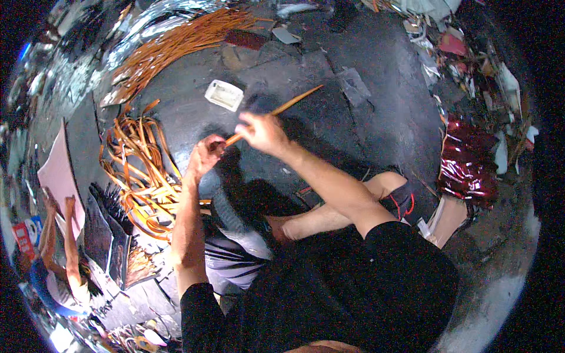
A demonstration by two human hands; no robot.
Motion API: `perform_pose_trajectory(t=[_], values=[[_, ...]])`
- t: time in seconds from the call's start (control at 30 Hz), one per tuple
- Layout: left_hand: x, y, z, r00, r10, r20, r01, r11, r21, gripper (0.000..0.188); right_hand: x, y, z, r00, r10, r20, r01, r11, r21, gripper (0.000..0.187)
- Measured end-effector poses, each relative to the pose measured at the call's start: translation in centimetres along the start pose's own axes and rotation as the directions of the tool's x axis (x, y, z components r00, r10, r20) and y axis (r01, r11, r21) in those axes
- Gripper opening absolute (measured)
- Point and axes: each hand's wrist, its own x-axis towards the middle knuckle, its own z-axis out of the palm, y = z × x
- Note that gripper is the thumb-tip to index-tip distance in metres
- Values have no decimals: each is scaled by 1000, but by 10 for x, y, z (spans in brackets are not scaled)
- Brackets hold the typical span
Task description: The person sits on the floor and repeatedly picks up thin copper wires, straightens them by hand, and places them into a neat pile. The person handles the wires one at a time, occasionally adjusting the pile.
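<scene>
A long, narrow orange-brown strip (297, 99) slants across in front of me, tapering to a point at its far right end. My left hand (206, 156) is closed on its near end, fingertips pinched together. Farther along it, my right hand (262, 132) is closed around the strip, slightly smeared by motion. Whether the strip is leather or wood I cannot tell. Just beyond my hands, a small white rectangular tray (224, 95) lies on the dark floor. Left of my left hand is a tangled heap of glossy orange-brown straps (141, 170).
A bundle of thin orange-brown strips (176, 44) lies at the far left. Shiny dark-red sheeting (468, 162) and assorted scraps line the right side. At the left edge, another person's hands (69, 206) touch a pale pink sheet (60, 170). A clear plastic piece (353, 85) lies ahead.
</scene>
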Motion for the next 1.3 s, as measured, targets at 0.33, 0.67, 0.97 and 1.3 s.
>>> perform_pose_trajectory(t=[0.33,0.67,0.97,1.3], values=[[41,47,38,992,109,-62,-79,927,368,17,96,1,-29,933,-173,314,309,834,-457,72],[49,41,43,981,196,4,-189,942,278,20,69,20,-31,942,-335,-24,329,934,-139,34],[46,51,44,1000,10,-6,-9,976,218,16,-32,78,-118,858,477,191,-508,737,446,56],[12,-11,-28,978,-16,206,55,981,-187,33,-38,41,-8,928,274,252,-257,961,-100,52]])
